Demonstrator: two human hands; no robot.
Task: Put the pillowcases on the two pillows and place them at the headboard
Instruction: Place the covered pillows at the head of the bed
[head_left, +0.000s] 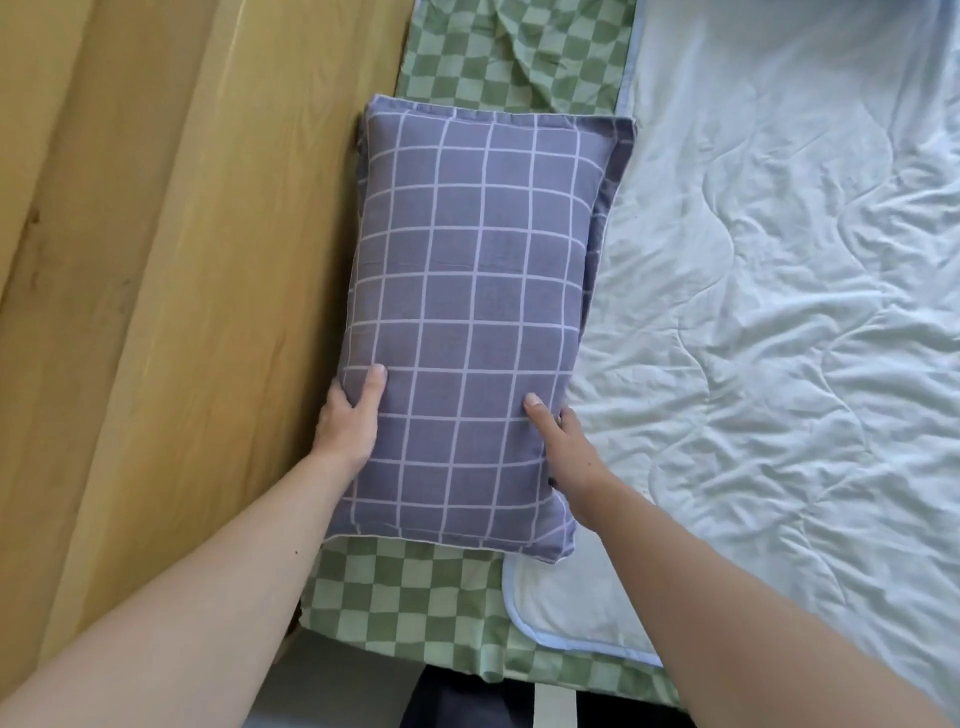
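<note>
Pillow (467, 332) in hand, we are at the placing step; it already wears its purple grid pillowcase (613, 156), whose flat flange shows along the top and right edges, and it lies on the green checked sheet (395, 603) with its long left side against the wooden headboard (171, 291) and its right side overlapping the pale quilt (779, 312).

To finish this well, we judge that the pillow wants sliding square to the headboard — the near end sits a little further from the wood than the far end, so a small push leftward at our end would true it; we should press it down lightly as it goes so the sheet beneath does not ruck, then smooth the flange flat where it rides onto the quilt; room should be left along the headboard for the second pillow, which we do not see here.

Our left hand (348, 421) grips the pillow's left edge near the lower corner, thumb laid on top of the fabric and fingers tucked out of sight between pillow and headboard; our right hand (566, 447) grips the right edge at about the same level, thumb on top, the other fingers curled under the side. Both forearms reach forward from the bottom corners of the view, bare, converging on the pillow's near end — wrists fairly straight.
</note>
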